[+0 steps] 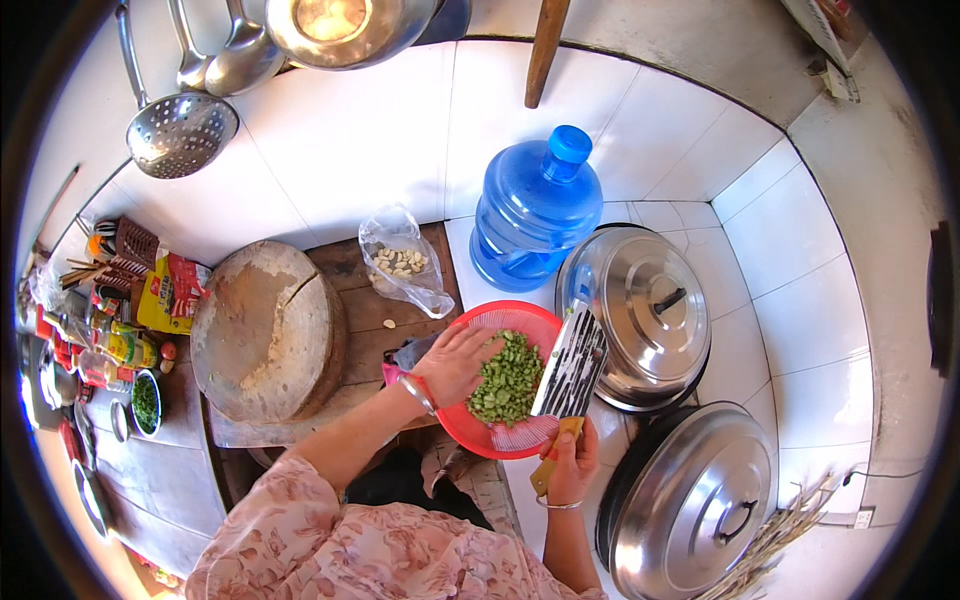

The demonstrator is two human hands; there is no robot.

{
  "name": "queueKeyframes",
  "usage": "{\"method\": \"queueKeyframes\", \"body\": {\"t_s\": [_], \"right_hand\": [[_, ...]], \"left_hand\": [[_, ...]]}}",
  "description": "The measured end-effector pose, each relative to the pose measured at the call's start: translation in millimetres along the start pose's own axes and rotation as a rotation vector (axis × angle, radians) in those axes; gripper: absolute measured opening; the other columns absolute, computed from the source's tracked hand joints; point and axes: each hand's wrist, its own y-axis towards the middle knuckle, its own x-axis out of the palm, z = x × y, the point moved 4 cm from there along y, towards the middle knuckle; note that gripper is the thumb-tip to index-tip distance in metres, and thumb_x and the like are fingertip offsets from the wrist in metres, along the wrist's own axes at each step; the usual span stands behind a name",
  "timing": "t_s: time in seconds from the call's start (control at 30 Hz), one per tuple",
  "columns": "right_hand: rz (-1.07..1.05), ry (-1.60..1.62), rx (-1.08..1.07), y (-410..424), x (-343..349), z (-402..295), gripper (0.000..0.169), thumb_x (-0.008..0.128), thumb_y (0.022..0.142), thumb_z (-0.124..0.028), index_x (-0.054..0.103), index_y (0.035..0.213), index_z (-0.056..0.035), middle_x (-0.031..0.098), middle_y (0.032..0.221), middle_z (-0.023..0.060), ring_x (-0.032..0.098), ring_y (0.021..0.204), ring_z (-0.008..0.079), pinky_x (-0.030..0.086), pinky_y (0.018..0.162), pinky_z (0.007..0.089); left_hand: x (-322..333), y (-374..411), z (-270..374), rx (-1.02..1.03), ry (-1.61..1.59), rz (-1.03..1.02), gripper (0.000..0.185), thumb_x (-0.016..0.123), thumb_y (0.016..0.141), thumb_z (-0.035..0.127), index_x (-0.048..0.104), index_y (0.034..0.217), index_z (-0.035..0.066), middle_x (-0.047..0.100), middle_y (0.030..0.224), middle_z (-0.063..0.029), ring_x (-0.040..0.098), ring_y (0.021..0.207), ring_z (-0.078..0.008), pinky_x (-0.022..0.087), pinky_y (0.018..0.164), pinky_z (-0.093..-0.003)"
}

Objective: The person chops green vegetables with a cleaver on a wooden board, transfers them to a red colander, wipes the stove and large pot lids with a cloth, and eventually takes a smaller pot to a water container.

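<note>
My right hand (pixel 574 461) is closed round the yellow handle of a cleaver (pixel 574 360). Its broad blade, streaked dark and bright, is raised along the right rim of a red plastic colander (pixel 517 448). Chopped green vegetable pieces (pixel 508 379) lie heaped in the colander. Over its left side, my left hand (pixel 457 364) is spread flat with the fingers apart, tips beside the green pieces. Whether that palm touches the rim is hidden. To the left, a thick round wooden chopping block (pixel 259 330) bears a crack and a few green specks.
A clear plastic bag of peeled garlic cloves (pixel 401 262) lies behind the colander. A blue water jug (pixel 536 210) stands at the back. Two lidded pots (pixel 637 300) take up the right side. Seasoning bottles (pixel 124 349) and a bowl of chopped greens (pixel 145 405) are at the left.
</note>
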Motion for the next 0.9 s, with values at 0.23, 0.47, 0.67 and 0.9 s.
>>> {"method": "queueKeyframes", "body": {"t_s": [0.23,0.47,0.67,0.9], "right_hand": [[-0.058,0.116,0.116,-6,-33,12,0.023,0.049,0.085,-0.007,0.049,0.107,0.0006,0.056,0.076,0.0063,0.051,0.055,0.0122,0.044,0.051,0.0244],[-0.027,0.073,0.200,-19,-45,21,0.025,0.049,0.086,-0.009,0.048,0.110,-0.0002,0.056,0.075,0.0056,0.052,0.054,0.0119,0.044,0.050,0.0245],[-0.203,-0.043,0.188,-26,-15,8,0.032,0.047,0.087,-0.009,0.044,0.118,0.0006,0.056,0.077,0.0046,0.052,0.055,0.0107,0.044,0.050,0.0233],[-0.100,0.147,0.216,-22,-33,8,0.024,0.043,0.090,-0.016,0.049,0.107,-0.0003,0.056,0.076,0.0081,0.052,0.053,0.0138,0.044,0.048,0.0252]], "left_hand": [[64,-145,-74,-0.974,-0.612,0.201,0.040,0.058,0.075,0.009,0.053,0.115,0.005,0.054,0.116,-0.0147,0.052,0.106,-0.0284,0.040,0.092,-0.0358],[-4,-75,42,-0.334,-0.510,0.269,0.053,0.060,0.075,0.015,0.044,0.125,0.004,0.037,0.131,-0.0170,0.038,0.118,-0.0315,0.030,0.099,-0.0407],[38,6,97,0.001,-0.274,-0.028,0.061,0.041,0.087,0.044,0.027,0.137,0.012,0.025,0.141,-0.0124,0.021,0.132,-0.0275,0.011,0.108,-0.0448],[109,-29,26,-0.761,-1.046,0.043,0.063,0.036,0.089,0.049,0.029,0.135,0.007,0.038,0.133,-0.0164,0.031,0.126,-0.0282,0.015,0.107,-0.0396]]}}
